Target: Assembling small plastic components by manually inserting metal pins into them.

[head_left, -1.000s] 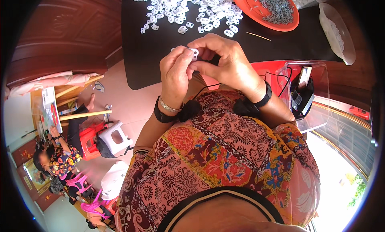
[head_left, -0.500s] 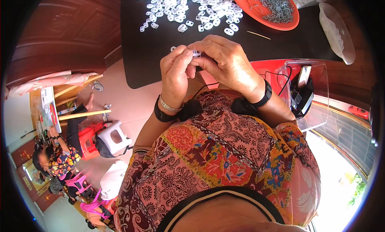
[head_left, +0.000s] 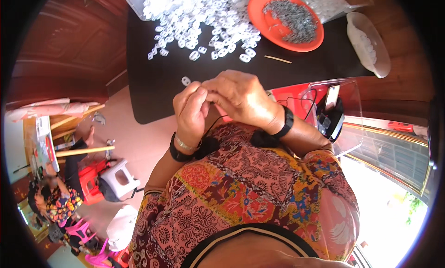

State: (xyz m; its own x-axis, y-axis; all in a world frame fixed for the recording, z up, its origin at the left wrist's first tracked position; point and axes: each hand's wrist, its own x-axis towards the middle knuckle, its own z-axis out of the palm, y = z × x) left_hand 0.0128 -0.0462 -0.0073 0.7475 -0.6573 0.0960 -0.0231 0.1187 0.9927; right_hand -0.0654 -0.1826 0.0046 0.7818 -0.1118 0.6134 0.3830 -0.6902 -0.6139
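Left hand [head_left: 189,114] and right hand [head_left: 242,98] meet, fingers curled (contents hidden; cannot tell grip); finger movement could displace adjacent white piece [head_left: 186,78]

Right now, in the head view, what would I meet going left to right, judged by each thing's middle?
White stool → left hand → right hand → orange plate → pale curved dish.

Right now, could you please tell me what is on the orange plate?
A heap of small grey pieces lies on the orange plate, across its middle and right side. The plate's surface beneath the heap is hidden.
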